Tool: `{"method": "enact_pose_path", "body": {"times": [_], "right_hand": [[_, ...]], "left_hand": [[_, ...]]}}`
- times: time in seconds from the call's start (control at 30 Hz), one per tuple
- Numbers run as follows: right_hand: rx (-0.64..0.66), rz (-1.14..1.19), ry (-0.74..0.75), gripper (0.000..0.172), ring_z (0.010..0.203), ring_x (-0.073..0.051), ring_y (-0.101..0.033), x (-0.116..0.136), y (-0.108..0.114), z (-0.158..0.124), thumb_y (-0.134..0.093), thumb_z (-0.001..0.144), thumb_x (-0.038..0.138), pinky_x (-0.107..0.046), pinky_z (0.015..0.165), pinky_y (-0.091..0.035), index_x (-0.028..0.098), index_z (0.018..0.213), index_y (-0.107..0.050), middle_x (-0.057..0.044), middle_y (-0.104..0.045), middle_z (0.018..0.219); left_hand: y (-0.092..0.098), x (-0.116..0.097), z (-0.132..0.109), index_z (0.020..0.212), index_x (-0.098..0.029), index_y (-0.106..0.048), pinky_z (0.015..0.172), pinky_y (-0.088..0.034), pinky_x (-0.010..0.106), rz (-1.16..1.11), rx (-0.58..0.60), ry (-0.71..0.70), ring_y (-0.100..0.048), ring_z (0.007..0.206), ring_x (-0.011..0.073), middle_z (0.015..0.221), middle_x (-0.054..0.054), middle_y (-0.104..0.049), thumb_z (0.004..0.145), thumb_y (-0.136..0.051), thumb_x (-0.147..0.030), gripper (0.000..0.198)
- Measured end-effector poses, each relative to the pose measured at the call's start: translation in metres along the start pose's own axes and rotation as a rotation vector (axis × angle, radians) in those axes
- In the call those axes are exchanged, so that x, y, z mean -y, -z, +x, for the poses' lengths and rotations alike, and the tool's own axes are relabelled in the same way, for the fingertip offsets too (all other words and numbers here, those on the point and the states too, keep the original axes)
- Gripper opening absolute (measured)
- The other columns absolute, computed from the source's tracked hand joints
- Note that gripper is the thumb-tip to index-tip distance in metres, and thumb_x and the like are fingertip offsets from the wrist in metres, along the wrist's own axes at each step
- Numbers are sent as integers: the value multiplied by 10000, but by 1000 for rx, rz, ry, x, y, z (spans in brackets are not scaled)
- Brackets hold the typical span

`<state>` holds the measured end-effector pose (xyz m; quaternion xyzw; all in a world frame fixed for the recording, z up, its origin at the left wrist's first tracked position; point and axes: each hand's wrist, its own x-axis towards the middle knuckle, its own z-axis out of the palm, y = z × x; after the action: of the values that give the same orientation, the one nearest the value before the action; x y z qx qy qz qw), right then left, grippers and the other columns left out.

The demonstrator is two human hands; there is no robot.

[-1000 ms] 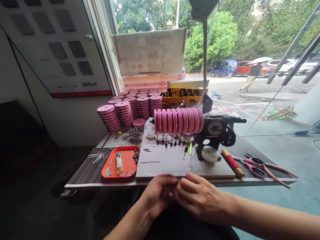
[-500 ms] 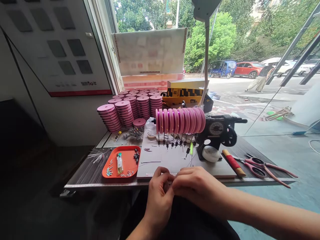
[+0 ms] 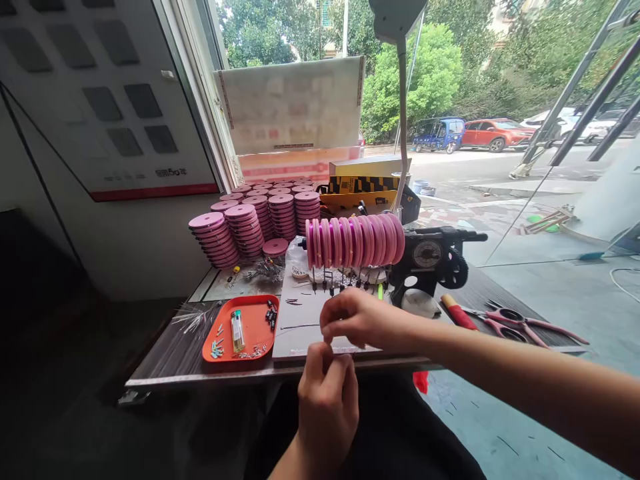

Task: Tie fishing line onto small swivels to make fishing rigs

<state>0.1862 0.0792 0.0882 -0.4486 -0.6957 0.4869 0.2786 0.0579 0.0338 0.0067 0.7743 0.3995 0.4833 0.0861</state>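
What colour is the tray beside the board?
The tray is orange-red, clearest in the head view.

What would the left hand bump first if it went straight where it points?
Probably the right hand: it sits just ahead of the left hand in the picture. Depth is unclear, so the left hand might pass underneath instead, toward the board.

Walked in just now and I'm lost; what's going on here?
A person is working at a dark wood-grain table. The bare right hand is just beyond the bare left hand, close to it; anything held between them is too small to make out. Farther back, a row of round pink discs sits on a black metal device, and a shallow orange plastic tray holds small parts.
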Motion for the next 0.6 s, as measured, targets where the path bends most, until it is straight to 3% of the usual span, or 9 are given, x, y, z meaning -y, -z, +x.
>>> {"method": "enact_pose_path", "body": {"times": [0.1, 0.27, 0.47, 0.53, 0.6], "right_hand": [[103, 49, -43, 113, 430, -65, -475, 1, -1, 14, -539, 691, 59, -171, 442, -391, 135, 607, -528, 56, -511, 488], [190, 77, -84, 128, 452, -62, -490, 6, -2, 22, -537, 709, 56, -182, 501, -443, 139, 616, -510, 62, -507, 475], [220, 20, -95, 113, 424, -60, -467, 0, -1, 35, -573, 718, 93, -171, 456, -405, 142, 630, -522, 66, -506, 467], [216, -16, -72, 128, 441, -71, -487, 2, -2, 36, -578, 715, 88, -181, 463, -411, 140, 610, -525, 48, -535, 492], [161, -64, -21, 128, 484, -86, -515, 7, -4, 28, -578, 716, 78, -197, 498, -422, 139, 613, -534, 31, -557, 535]], "left_hand": [[0, 0, 2, 786, -184, -614, 641, -479, 249, 95, -13, -87, -563, 691, 164, 794, 55, -500, 785, -497, -37, 188], [6, -4, 8, 758, -178, -600, 614, -492, 256, 167, -24, -81, -593, 701, 181, 787, 67, -509, 785, -504, -54, 159], [7, 2, 6, 823, -159, -624, 775, -477, 267, 179, 31, -198, -634, 846, 212, 874, 119, -636, 788, -493, -30, 187], [8, 3, 6, 842, -155, -639, 709, -477, 250, 107, 83, -192, -640, 767, 197, 819, 107, -668, 785, -485, -23, 211], [9, 1, 7, 778, -164, -652, 605, -459, 241, -26, 119, -69, -609, 645, 171, 755, 86, -673, 771, -497, -36, 200]]}}
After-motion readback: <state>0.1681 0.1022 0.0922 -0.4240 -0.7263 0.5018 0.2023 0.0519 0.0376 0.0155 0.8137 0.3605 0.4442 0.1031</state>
